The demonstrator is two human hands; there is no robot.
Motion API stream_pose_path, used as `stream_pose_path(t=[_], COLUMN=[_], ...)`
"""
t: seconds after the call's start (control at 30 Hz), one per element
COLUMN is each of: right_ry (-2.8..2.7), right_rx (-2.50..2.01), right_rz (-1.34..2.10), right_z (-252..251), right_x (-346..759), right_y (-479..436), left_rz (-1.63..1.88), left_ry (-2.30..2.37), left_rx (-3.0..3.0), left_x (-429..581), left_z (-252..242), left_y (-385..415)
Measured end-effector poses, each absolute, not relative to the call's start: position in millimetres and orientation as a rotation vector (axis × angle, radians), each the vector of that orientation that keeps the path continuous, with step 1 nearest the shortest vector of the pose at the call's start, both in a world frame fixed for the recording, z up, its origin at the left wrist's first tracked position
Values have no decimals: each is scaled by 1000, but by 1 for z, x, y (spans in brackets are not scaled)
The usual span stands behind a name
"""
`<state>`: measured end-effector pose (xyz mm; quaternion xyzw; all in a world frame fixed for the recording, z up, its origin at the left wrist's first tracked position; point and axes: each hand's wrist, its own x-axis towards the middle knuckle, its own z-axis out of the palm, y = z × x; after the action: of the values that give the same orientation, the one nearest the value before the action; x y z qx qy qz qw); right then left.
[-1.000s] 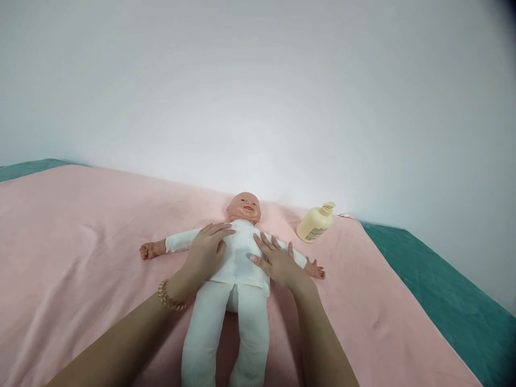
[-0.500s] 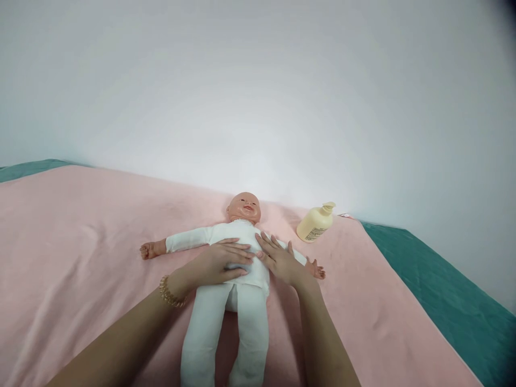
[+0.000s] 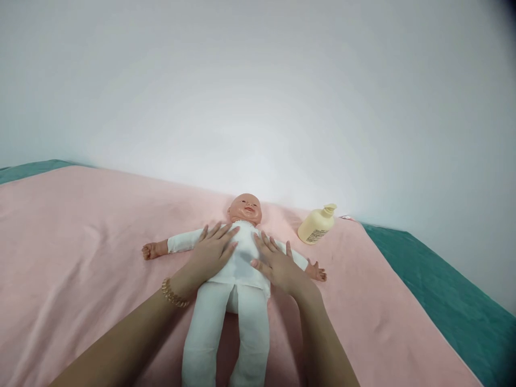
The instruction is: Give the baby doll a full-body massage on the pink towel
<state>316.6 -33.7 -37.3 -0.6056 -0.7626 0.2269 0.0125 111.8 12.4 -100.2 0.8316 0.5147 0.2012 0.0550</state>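
A baby doll (image 3: 244, 269) in white cloth lies on its back, head away from me, arms spread out to both sides. My left hand (image 3: 212, 250) rests flat on the left side of its chest, fingers stretched toward the shoulder. On the other side of the chest lies my right hand (image 3: 278, 263), open, with the thumb pointing inward. A bare strip of the white torso shows between the two hands. Neither hand grips anything. A beaded bracelet (image 3: 174, 293) circles my left wrist.
A pale yellow pump bottle (image 3: 316, 226) stands beyond the doll's arm on the right. Beneath everything spreads a pink blanket (image 3: 100, 231), over a green cover (image 3: 439, 285) that shows at both sides. A plain pale wall (image 3: 250, 97) rises behind.
My left hand has slid up and outward from the middle of the doll's torso, and its fingers now point toward the shoulder. My right hand stays nearly in place, thumb farther out.
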Motion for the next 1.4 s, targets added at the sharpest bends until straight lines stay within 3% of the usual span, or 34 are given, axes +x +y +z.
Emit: stream_pose_path(t=[0.2, 0.4, 1.0, 1.4], right_ry=[-2613, -2611, -2274, -2242], right_rx=[-1109, -908, -1893, -1951], right_rz=[948, 1073, 667, 644], right_z=[-26, -37, -73, -67], right_x=[296, 293, 317, 314], right_y=[-54, -43, -11, -15], left_rz=[562, 531, 673, 640], left_ry=[1836, 1829, 1823, 1814], left_rx=[2547, 2584, 2604, 2598], left_x=[106, 101, 100, 101], left_z=[-96, -97, -116, -112], left_y=[14, 14, 21, 19])
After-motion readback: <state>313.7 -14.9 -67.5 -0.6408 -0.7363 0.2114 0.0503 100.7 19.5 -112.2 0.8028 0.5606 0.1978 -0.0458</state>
